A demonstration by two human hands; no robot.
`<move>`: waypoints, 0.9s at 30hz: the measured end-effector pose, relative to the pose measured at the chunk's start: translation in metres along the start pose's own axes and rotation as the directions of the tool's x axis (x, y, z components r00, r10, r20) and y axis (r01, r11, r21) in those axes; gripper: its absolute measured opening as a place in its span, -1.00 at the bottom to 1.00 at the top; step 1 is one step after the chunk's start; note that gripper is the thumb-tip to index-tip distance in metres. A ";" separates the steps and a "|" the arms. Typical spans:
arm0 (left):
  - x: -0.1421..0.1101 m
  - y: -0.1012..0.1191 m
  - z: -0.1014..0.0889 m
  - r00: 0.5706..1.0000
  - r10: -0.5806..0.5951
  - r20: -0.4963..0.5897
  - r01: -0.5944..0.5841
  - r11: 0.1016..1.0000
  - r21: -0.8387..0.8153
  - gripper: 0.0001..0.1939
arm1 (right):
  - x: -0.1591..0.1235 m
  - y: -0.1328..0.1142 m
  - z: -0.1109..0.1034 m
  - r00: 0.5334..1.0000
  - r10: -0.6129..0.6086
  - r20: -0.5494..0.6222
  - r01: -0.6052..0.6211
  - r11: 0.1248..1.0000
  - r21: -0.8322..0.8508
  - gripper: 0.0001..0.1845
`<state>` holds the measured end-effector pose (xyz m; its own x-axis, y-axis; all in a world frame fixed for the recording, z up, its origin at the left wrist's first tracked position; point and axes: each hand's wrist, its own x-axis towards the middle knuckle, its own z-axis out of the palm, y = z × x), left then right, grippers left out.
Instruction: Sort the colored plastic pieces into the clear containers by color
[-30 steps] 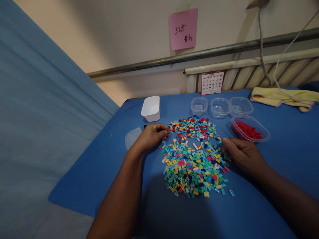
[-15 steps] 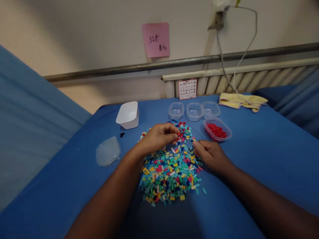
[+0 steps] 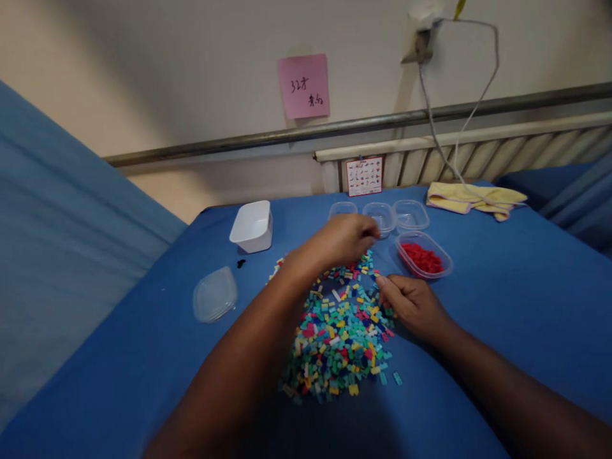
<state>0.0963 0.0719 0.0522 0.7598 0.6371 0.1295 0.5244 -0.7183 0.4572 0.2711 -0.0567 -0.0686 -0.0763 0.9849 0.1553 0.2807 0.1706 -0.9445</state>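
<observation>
A heap of small coloured plastic pieces (image 3: 339, 338) in teal, yellow, red, blue and white lies on the blue table cover. My left hand (image 3: 347, 239) reaches over the far end of the heap, fingers pinched together near the clear tub of red pieces (image 3: 423, 256); what it holds is too small to make out. At the heap's right edge my right hand (image 3: 411, 306) rests with its fingers curled in, close to that same tub.
Three clear tubs (image 3: 382, 215) stand in a row behind the heap. A white tub (image 3: 252, 225) and a clear lid (image 3: 215, 293) lie to the left. A yellow cloth (image 3: 473, 197) with a cable sits at the back right, by a radiator and wall rail.
My left hand has moved forward and right from the heap's top toward the clear tubs. My right hand has stayed at the heap's right edge. The camera shifted slightly.
</observation>
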 end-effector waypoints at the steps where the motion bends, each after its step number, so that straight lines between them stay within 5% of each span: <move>1: -0.021 -0.008 -0.013 0.994 -0.102 0.036 0.102 0.995 0.016 -0.80 | -0.001 0.000 0.000 1.000 0.010 -0.001 -0.010 1.000 -0.001 -0.33; 4: -0.083 -0.028 -0.037 0.927 -0.372 0.046 0.366 0.925 0.105 -0.83 | -0.002 -0.001 0.001 1.000 0.023 -0.003 -0.023 1.000 -0.006 -0.31; 9: -0.138 -0.044 -0.014 0.912 -0.404 0.066 0.387 0.904 0.180 -0.80 | -0.004 -0.002 0.002 0.999 0.040 -0.023 -0.041 0.999 -0.015 -0.31; 14: -0.143 -0.044 0.010 0.928 -0.364 0.081 0.325 0.896 0.303 -0.75 | -0.004 -0.003 0.001 0.998 0.049 -0.036 -0.050 0.998 -0.026 -0.31; 27: -0.137 -0.035 0.012 0.906 -0.423 0.012 0.390 0.844 0.368 -0.77 | -0.005 -0.004 0.000 0.998 0.055 -0.015 -0.055 0.998 -0.019 -0.35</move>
<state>-0.0215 0.0064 0.0078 0.4710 0.8779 -0.0863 0.8802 -0.4611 0.1123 0.2706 -0.0620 -0.0656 -0.0459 0.9932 0.1074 0.3027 0.1162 -0.9460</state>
